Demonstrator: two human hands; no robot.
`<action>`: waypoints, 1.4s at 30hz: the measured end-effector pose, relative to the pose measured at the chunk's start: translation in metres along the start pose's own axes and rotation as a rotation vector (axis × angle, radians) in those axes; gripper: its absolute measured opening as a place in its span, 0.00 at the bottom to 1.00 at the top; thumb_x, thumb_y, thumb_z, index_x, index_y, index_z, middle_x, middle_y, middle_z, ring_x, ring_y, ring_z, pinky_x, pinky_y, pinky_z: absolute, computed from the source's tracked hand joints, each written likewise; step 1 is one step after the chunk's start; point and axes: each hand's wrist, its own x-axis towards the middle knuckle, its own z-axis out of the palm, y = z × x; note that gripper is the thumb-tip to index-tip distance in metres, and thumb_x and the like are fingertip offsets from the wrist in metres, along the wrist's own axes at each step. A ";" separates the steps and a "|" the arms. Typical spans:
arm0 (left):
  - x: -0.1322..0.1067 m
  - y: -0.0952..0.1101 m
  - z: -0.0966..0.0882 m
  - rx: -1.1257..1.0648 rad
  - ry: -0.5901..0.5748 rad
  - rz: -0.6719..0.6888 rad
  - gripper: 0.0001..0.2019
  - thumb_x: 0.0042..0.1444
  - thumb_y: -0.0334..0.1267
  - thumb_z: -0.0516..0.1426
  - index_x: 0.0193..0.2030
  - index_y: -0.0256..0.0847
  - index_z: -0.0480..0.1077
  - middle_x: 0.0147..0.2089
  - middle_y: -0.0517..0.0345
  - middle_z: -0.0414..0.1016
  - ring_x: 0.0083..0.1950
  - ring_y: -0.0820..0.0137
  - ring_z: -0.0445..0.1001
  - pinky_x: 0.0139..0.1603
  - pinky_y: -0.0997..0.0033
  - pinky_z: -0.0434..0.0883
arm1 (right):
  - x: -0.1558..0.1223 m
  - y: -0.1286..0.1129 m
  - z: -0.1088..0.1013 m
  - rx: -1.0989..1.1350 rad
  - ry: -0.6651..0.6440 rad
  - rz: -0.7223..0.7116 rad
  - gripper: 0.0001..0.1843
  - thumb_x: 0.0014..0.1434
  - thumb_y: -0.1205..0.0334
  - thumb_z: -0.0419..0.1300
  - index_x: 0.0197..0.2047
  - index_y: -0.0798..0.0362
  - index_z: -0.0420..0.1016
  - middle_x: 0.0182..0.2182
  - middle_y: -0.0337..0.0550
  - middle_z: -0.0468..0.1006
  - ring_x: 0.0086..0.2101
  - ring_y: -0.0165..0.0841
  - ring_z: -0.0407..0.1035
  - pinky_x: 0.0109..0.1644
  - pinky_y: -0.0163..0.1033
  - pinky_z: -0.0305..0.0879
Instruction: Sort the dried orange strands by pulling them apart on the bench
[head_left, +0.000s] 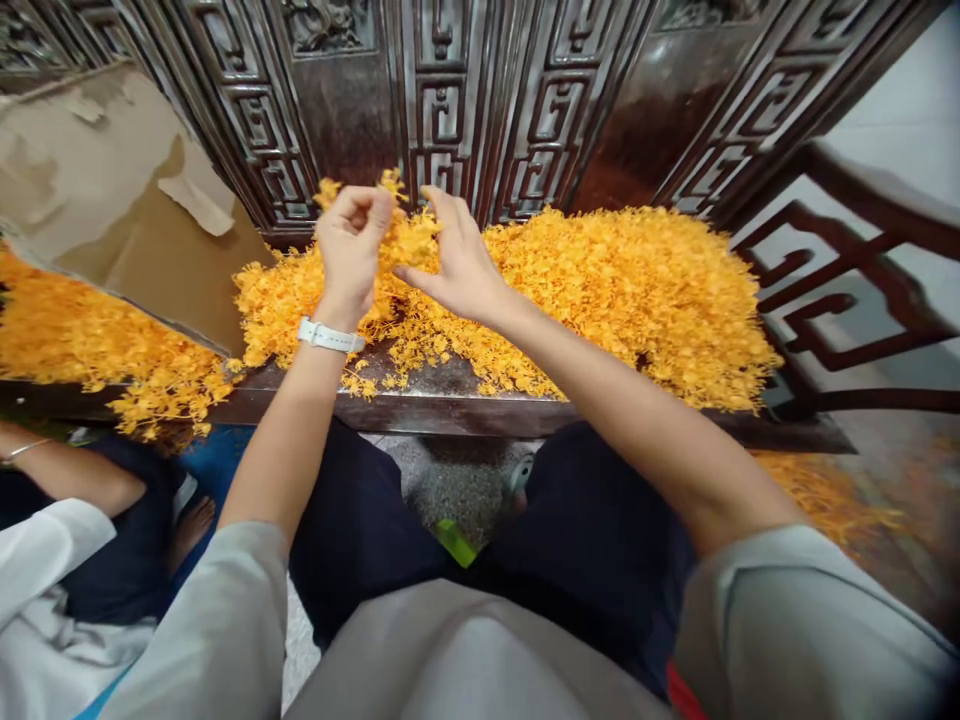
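Observation:
My left hand (351, 245), with a white band on its wrist, is closed in a pinch on a yellow-orange flower sprig (391, 184); its fingertips partly hide the stem. Just to the right, my right hand (466, 262) has its thumb and fingers apart around the near side of the blossoms, and nothing shows gripped in it. Below both hands, a large heap of yellow-orange flowers (622, 290) spreads over a dark wooden bench (450, 410). A few loose blossoms lie near the front edge.
A torn cardboard piece (127, 190) leans at the left over more flowers. Carved dark wood panels (442, 110) rise behind the heap, and an openwork armrest (870, 270) stands at the right. Another person's arm (67, 475) is at the lower left. Flowers also lie on the floor at right.

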 end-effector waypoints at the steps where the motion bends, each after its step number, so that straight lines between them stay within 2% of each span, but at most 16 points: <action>1: -0.005 0.005 0.003 0.011 -0.015 0.030 0.29 0.67 0.72 0.51 0.46 0.47 0.74 0.44 0.51 0.75 0.54 0.57 0.79 0.56 0.52 0.76 | 0.013 0.001 0.004 0.035 0.000 -0.001 0.32 0.68 0.51 0.62 0.71 0.51 0.66 0.62 0.56 0.73 0.66 0.55 0.63 0.71 0.64 0.63; 4: -0.021 0.016 0.000 0.146 -0.016 0.088 0.31 0.67 0.72 0.51 0.60 0.50 0.72 0.62 0.46 0.73 0.70 0.51 0.69 0.72 0.43 0.66 | 0.035 0.007 0.008 0.226 -0.039 0.058 0.12 0.69 0.53 0.61 0.48 0.51 0.78 0.41 0.49 0.80 0.52 0.49 0.74 0.62 0.58 0.73; 7: -0.035 0.013 -0.013 0.329 -0.050 0.055 0.46 0.59 0.72 0.60 0.76 0.50 0.58 0.76 0.39 0.59 0.79 0.45 0.56 0.77 0.38 0.56 | 0.037 0.014 0.003 0.510 0.061 0.246 0.14 0.69 0.50 0.62 0.36 0.51 0.74 0.32 0.45 0.77 0.41 0.41 0.76 0.51 0.50 0.78; 9: -0.043 0.005 -0.019 0.424 -0.134 -0.029 0.51 0.56 0.68 0.66 0.77 0.44 0.54 0.74 0.34 0.63 0.75 0.41 0.62 0.75 0.37 0.59 | 0.034 0.018 -0.005 0.720 0.106 0.364 0.15 0.68 0.47 0.64 0.39 0.50 0.73 0.33 0.44 0.79 0.39 0.38 0.77 0.47 0.46 0.79; 10: -0.047 0.002 -0.021 0.466 -0.198 -0.088 0.48 0.57 0.64 0.66 0.76 0.41 0.56 0.69 0.33 0.69 0.71 0.42 0.68 0.71 0.38 0.64 | 0.031 0.020 -0.010 0.805 0.110 0.404 0.15 0.67 0.46 0.65 0.41 0.50 0.73 0.34 0.45 0.79 0.40 0.37 0.77 0.46 0.45 0.79; 12: -0.053 -0.002 -0.024 0.565 -0.335 -0.181 0.34 0.63 0.53 0.64 0.70 0.38 0.65 0.57 0.36 0.79 0.59 0.45 0.77 0.63 0.43 0.71 | 0.026 0.025 -0.022 0.899 0.098 0.444 0.20 0.65 0.40 0.66 0.44 0.49 0.73 0.37 0.46 0.81 0.42 0.38 0.78 0.45 0.44 0.79; 14: -0.056 -0.002 -0.027 0.696 -0.449 -0.180 0.18 0.66 0.44 0.59 0.58 0.37 0.75 0.47 0.39 0.81 0.52 0.48 0.79 0.57 0.47 0.73 | 0.020 0.034 -0.036 0.914 0.098 0.454 0.27 0.63 0.32 0.65 0.45 0.49 0.72 0.40 0.47 0.82 0.44 0.39 0.78 0.45 0.44 0.78; 16: -0.055 0.000 -0.031 0.813 -0.498 -0.114 0.13 0.66 0.39 0.55 0.51 0.38 0.78 0.46 0.39 0.82 0.52 0.48 0.78 0.56 0.48 0.72 | 0.014 0.046 -0.049 0.892 0.120 0.449 0.34 0.61 0.25 0.61 0.45 0.49 0.71 0.44 0.47 0.82 0.46 0.39 0.77 0.46 0.45 0.78; 21: -0.044 -0.002 -0.045 0.879 -0.447 -0.090 0.16 0.67 0.41 0.55 0.55 0.39 0.78 0.43 0.41 0.81 0.50 0.48 0.77 0.54 0.48 0.72 | -0.005 0.091 -0.069 0.715 0.142 0.437 0.44 0.56 0.13 0.52 0.48 0.48 0.72 0.47 0.48 0.79 0.51 0.42 0.74 0.52 0.49 0.73; 24: -0.040 -0.009 -0.045 0.780 -0.394 -0.043 0.14 0.63 0.41 0.59 0.52 0.42 0.80 0.44 0.43 0.80 0.52 0.47 0.77 0.59 0.46 0.71 | -0.022 0.117 -0.071 0.548 0.072 0.439 0.50 0.56 0.12 0.42 0.53 0.48 0.74 0.45 0.52 0.79 0.52 0.45 0.71 0.54 0.50 0.70; 27: -0.040 -0.016 -0.033 0.571 -0.259 -0.040 0.13 0.63 0.45 0.62 0.50 0.44 0.79 0.47 0.45 0.80 0.52 0.50 0.78 0.61 0.47 0.71 | -0.036 0.133 -0.069 0.497 0.031 0.461 0.51 0.60 0.14 0.38 0.60 0.47 0.72 0.46 0.53 0.79 0.52 0.46 0.73 0.54 0.50 0.70; 30: -0.040 -0.017 -0.012 0.265 -0.133 -0.171 0.19 0.65 0.56 0.61 0.53 0.45 0.75 0.41 0.49 0.79 0.44 0.57 0.80 0.52 0.53 0.76 | -0.046 0.141 -0.064 0.589 0.025 0.502 0.45 0.66 0.22 0.41 0.67 0.48 0.67 0.52 0.55 0.80 0.54 0.47 0.75 0.54 0.52 0.74; 32: -0.038 -0.014 0.003 0.069 -0.129 -0.269 0.24 0.66 0.63 0.58 0.55 0.47 0.71 0.39 0.51 0.80 0.41 0.60 0.81 0.46 0.58 0.77 | -0.049 0.142 -0.058 0.630 -0.019 0.511 0.41 0.70 0.30 0.46 0.71 0.50 0.63 0.58 0.59 0.78 0.56 0.49 0.74 0.56 0.54 0.75; 35: -0.035 -0.005 0.023 -0.058 -0.148 -0.342 0.27 0.66 0.68 0.55 0.59 0.50 0.68 0.43 0.49 0.82 0.39 0.63 0.82 0.42 0.61 0.77 | -0.051 0.142 -0.048 0.472 -0.015 0.558 0.43 0.71 0.40 0.53 0.79 0.53 0.47 0.70 0.67 0.65 0.64 0.54 0.69 0.60 0.62 0.74; 39: -0.039 0.012 0.045 0.017 -0.200 -0.200 0.24 0.69 0.64 0.55 0.59 0.50 0.70 0.53 0.45 0.81 0.49 0.60 0.82 0.50 0.57 0.78 | -0.058 0.133 -0.048 -0.039 0.203 0.390 0.55 0.67 0.40 0.60 0.82 0.53 0.32 0.77 0.69 0.48 0.76 0.64 0.45 0.73 0.75 0.53; 42: -0.048 0.028 0.058 0.107 -0.294 -0.017 0.20 0.68 0.58 0.59 0.57 0.48 0.73 0.58 0.45 0.79 0.57 0.57 0.80 0.58 0.54 0.76 | -0.067 0.117 -0.057 -0.234 0.232 0.204 0.58 0.62 0.38 0.66 0.82 0.50 0.39 0.77 0.63 0.46 0.76 0.68 0.38 0.76 0.78 0.44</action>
